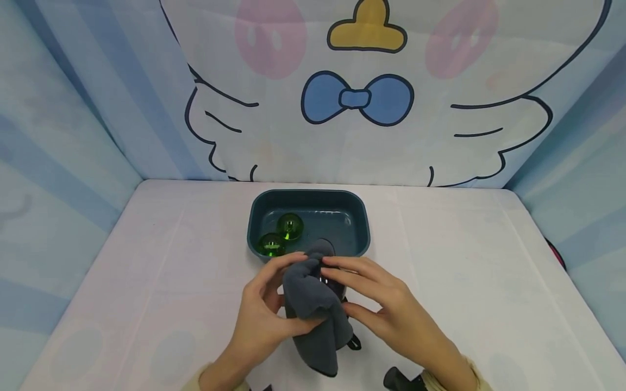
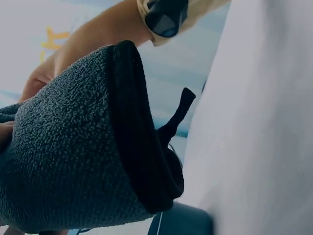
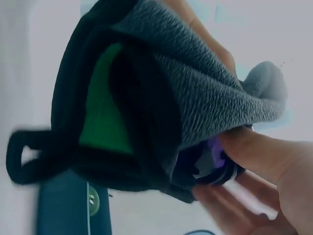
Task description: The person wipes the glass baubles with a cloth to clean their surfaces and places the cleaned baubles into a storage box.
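Both hands hold a grey towelling cloth with black edging and a hanging loop, just in front of the blue tray. My left hand grips it from the left, thumb across the front. From the right, my right hand holds a dark purple shiny ball partly wrapped in the cloth, thumb and fingers curled about it. Most of the ball is hidden by folds. Inside the cloth's opening a green patch shows in the right wrist view.
A dark blue tray stands at the table's far middle, with two clear green balls at its left side. A black device sits at the right wrist. Patterned curtains rise behind the white-covered table.
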`<action>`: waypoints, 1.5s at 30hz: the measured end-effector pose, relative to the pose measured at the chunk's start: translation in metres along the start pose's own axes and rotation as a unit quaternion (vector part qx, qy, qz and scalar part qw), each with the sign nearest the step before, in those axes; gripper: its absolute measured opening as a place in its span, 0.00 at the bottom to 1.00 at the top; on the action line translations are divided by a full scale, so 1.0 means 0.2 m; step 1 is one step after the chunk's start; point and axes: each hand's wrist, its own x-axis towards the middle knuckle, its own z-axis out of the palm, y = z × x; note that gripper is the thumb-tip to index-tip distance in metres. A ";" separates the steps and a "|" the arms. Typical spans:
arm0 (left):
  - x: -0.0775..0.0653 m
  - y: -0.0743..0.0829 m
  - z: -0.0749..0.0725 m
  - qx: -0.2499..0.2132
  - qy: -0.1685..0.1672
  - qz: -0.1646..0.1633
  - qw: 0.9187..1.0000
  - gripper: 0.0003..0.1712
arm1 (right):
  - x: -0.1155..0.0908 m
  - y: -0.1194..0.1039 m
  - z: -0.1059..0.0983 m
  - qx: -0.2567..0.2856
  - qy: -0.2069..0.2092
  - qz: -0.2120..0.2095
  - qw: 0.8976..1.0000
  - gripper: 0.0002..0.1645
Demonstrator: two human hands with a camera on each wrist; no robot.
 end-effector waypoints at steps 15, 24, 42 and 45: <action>-0.01 0.00 0.00 0.064 -0.001 0.046 0.997 0.42 | 0.01 -0.01 0.02 0.112 0.027 0.170 0.979 0.29; 0.00 0.00 -0.01 0.040 0.011 0.035 0.999 0.40 | 0.00 0.00 -0.02 0.031 0.004 0.004 1.000 0.36; -0.01 0.01 -0.01 0.071 0.001 0.051 0.996 0.42 | 0.01 -0.01 0.05 0.107 0.081 0.078 0.988 0.32; -0.01 0.01 -0.01 0.064 0.008 0.048 0.997 0.42 | 0.01 -0.01 0.05 0.107 0.079 0.100 0.986 0.31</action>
